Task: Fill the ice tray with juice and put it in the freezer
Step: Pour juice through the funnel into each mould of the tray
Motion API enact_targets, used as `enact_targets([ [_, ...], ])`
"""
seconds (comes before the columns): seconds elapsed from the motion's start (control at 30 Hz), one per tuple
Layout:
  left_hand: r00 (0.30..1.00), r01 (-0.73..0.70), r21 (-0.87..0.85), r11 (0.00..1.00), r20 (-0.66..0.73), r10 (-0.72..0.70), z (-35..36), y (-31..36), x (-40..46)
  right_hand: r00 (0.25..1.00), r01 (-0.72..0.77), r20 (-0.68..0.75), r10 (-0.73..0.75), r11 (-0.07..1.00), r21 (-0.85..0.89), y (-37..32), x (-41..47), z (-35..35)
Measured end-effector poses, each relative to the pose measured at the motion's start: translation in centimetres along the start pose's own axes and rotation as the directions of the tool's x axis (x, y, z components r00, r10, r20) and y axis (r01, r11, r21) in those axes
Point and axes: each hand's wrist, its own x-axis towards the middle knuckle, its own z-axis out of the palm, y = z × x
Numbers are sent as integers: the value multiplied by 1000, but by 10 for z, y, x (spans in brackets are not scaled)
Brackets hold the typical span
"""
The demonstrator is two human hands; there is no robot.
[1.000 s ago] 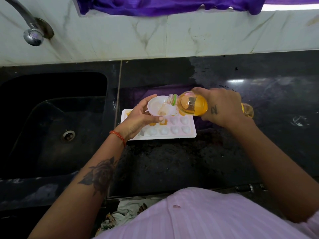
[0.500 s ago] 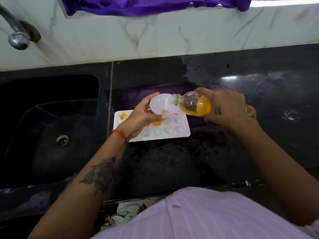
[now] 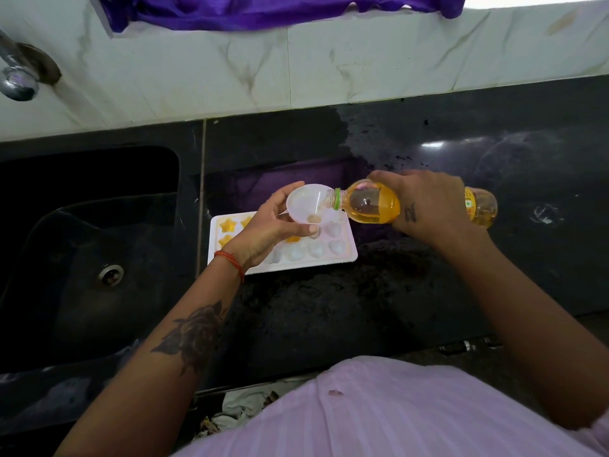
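Note:
A white ice tray (image 3: 350, 258) lies on the black counter (image 3: 329, 308). Several star-shaped cells at its left hold orange juice; the heart-shaped cells at the right look pale. My left hand (image 3: 267, 229) holds a small white funnel (image 3: 304, 204) over the tray's middle, with a little juice at its bottom. My right hand (image 3: 425, 206) grips a clear bottle of orange juice (image 3: 369, 206), tipped on its side with its mouth at the funnel's rim.
A black sink (image 3: 82, 258) with a drain sits left of the tray, a metal tap (image 3: 16, 77) above it. A marble wall and purple cloth (image 3: 263, 11) run along the back. The counter extends right.
The bottle's mouth has stayed at the funnel while the bottle tips. The funnel and both hands have shifted slightly over the tray. The camera has drifted.

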Motion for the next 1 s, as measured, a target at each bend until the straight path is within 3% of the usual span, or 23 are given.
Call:
enact_targets([
  [0.33,1000,1,-10,1000,7,-1,0,3,-3,1000,-13,-12,13,1000,4,-1,0,-3],
  [0.6,999,-34,-24,999,22,34,3,12,-3,998,-55,52,47,986,159,2,-4,-9],
  [1.0,999,-7,4,1000,37,7,26,8,11,997,-72,-34,72,997,1,23,-12,1],
])
